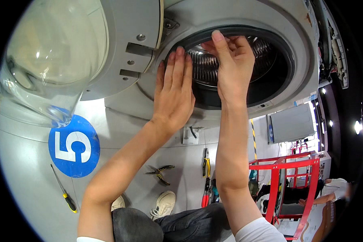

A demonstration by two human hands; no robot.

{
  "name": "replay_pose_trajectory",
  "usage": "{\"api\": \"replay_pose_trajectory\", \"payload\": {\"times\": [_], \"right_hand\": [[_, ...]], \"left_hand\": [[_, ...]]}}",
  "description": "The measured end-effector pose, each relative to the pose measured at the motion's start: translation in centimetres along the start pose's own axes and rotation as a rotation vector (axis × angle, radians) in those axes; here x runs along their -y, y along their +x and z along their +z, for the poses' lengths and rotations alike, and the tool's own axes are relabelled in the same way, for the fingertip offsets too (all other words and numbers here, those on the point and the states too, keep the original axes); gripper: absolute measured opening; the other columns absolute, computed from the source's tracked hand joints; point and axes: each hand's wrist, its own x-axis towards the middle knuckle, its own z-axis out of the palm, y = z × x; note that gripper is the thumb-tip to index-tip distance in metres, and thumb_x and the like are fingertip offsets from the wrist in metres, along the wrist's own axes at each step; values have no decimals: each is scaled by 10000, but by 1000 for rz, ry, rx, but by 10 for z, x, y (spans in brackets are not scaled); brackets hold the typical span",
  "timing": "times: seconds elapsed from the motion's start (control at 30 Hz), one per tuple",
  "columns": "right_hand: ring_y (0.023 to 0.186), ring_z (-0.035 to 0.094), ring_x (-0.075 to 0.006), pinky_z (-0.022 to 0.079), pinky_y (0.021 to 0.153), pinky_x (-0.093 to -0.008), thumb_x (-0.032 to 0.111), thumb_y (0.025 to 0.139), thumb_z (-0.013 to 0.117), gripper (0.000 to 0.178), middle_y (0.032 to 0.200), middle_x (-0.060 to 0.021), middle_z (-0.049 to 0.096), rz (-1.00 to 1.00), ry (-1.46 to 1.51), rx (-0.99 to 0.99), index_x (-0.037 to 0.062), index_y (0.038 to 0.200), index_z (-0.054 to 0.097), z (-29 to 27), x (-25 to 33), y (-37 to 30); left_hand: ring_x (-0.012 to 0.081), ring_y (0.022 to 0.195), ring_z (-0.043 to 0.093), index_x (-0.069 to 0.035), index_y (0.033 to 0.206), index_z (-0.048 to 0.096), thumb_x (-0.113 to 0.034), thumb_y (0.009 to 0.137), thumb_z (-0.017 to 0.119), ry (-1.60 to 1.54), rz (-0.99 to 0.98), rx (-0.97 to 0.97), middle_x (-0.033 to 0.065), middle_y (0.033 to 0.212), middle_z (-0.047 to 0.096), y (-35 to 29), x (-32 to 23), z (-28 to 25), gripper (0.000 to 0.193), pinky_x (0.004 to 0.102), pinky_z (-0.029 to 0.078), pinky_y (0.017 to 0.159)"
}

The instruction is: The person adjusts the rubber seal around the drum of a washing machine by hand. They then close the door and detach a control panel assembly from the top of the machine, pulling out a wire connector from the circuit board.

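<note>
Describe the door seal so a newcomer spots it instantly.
Find the grey washing machine front, right of its swung-open door with the clear bowl. The door seal rings the opening where the left hand and right hand are. It's the dark band, unlike the grey front outside and shiny ribbed drum inside.

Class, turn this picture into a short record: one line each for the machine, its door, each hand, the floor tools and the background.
Machine: grey front-loading washer, ridged metal drum visible
Door: glass-bowled door, open, at the left
Left hand: open grip, fingertips against the dark seal
Right hand: thumb over the seal, fingers curled inside the opening; pinch unclear
Floor tools: screwdriver, spread pliers, yellow-handled tool, red-handled tool
Background: red frame, another person
</note>
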Motion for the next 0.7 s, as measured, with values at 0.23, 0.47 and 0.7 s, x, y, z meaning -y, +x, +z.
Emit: {"api": "replay_pose_trajectory", "payload": {"times": [0.23,0.47,0.7], "right_hand": [[649,633,-124,515,599,-245,45,835,708,167,721,-80,644,-56,-175,-190,-60,834,578,17,5,-6],[607,637,-175,481,545,-270,103,811,724,179,703,-104,630,-149,-639,-34,-30,866,617,-21,30,-10],[740,568,-223,462,600,-313,55,692,755,253,882,-78,582,-842,-1149,12,52,925,659,-55,71,20]], "left_hand": [[481,1372,183,0,1365,361,-124,733,676,-56,28,36,319,1499,141,3,-3,-7,716,564,189,1113],[469,1276,323,17,1296,419,-76,767,661,-178,31,-119,318,1418,269,15,-31,-34,589,500,306,1052],[304,955,545,35,1187,522,34,800,657,-286,216,-331,169,1085,552,84,-30,-52,410,349,484,761]]}}
